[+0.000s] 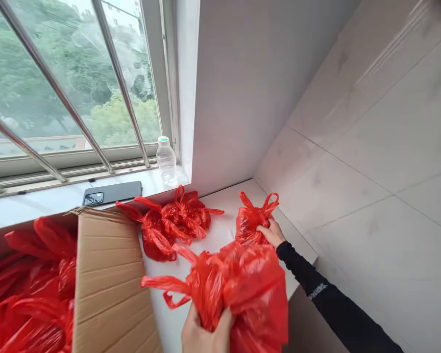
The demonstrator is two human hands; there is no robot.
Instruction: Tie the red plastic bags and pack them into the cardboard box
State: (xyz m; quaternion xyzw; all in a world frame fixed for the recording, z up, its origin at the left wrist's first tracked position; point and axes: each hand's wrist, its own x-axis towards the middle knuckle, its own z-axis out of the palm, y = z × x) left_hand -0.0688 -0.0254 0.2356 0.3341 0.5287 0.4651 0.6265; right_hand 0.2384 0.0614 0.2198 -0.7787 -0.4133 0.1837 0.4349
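My left hand (205,335) is closed around a bunched red plastic bag (242,289) held low in front of me. My right hand (271,232), in a black sleeve, reaches out and grips a small tied red bag (252,220) that sits on the white ledge (222,235). Two more tied red bags (172,223) lie on the ledge a little to the left, apart from both hands.
A cardboard box (108,279) at the left holds several red bags (29,289). On the windowsill lie a dark phone (112,193) and a clear plastic bottle (166,161). A barred window is behind. Tiled floor lies to the right.
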